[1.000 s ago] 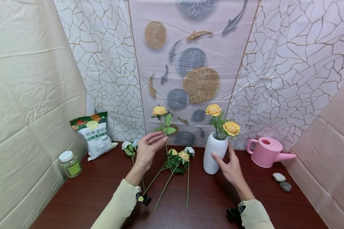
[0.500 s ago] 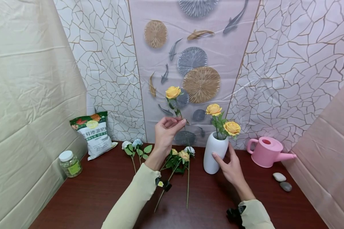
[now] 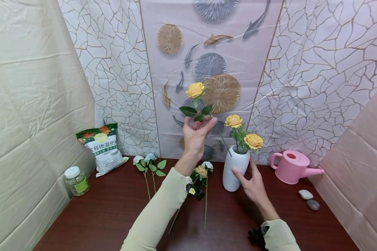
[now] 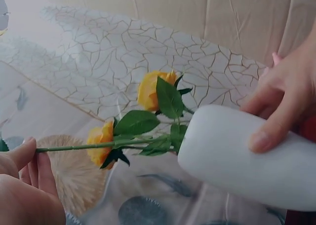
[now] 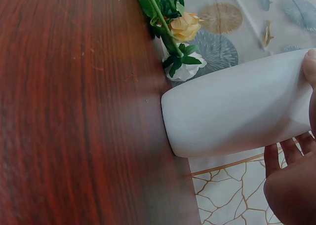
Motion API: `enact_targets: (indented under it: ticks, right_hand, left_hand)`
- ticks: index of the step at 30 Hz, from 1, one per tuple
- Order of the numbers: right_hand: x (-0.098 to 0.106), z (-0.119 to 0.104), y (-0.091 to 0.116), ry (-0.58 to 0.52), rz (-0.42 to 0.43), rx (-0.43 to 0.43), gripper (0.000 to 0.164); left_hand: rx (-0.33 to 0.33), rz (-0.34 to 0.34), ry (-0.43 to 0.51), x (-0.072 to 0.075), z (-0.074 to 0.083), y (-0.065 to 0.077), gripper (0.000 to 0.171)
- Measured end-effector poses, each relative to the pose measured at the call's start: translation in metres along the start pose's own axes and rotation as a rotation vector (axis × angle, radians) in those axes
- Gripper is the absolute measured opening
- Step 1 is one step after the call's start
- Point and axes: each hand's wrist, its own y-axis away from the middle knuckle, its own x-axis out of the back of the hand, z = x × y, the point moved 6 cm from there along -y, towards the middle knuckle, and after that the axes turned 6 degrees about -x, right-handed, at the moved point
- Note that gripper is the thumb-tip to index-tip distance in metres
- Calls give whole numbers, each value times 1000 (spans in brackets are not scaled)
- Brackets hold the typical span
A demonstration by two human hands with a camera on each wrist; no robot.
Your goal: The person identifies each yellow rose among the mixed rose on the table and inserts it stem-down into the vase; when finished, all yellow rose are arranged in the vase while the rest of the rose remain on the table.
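Observation:
My left hand (image 3: 195,136) pinches the green stem of a yellow rose (image 3: 195,90), its bloom up and the stem slanting down to the right. The stem's lower end overlaps the rim of a white vase (image 3: 231,174) in the head view. Two more yellow roses stand in this vase, one taller (image 3: 233,121) and one leaning right (image 3: 253,141). My right hand (image 3: 254,184) holds the vase from the right, thumb across its front. In the right wrist view the vase's base (image 5: 170,129) sits upright on the dark red-brown table (image 5: 74,116).
On the table lie a white rose (image 3: 138,159), a blue one (image 3: 150,158), a pale yellow one (image 3: 201,171) and another white one (image 3: 208,166). A fertilizer bag (image 3: 105,150) and lidded jar (image 3: 77,181) stand left; a pink watering can (image 3: 292,167) and stones (image 3: 306,194) are right.
My left hand has carried the yellow rose up and to the right, from above the lying flowers to the vase's mouth. My right hand and the vase have stayed in place.

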Motion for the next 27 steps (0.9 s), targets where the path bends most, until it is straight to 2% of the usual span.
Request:
enact_targets:
  ticks: [5,9,13,16,18,22,27]
  right_hand:
    - [0,-1,1,4,-3,-1,86]
    - [-1,-1,1,2,-4,-2,86]
    - [-1,1,0,-6,-2,-4,86]
    - [-1,1,0,-4,-5,-1,86]
    - [0,-1,0,-5,-5,5,86]
    - [1,-3,1,-8,-9,11,85]
    - [1,-4,1,-8,2,21,84]
  left_hand:
    - [-8,0,-2,-5,-7,2,76]
    - [-25,33,-20,-4,-11,3,65]
    - [-103,47,-52,-5,-9,3,48]
    - [-162,49,-113,-6,-9,3,39]
    - [-179,49,-155,-5,-12,4,35]
    - [-152,38,-200,-3,-26,9,32]
    - [-76,10,-239,0,-42,18,34]
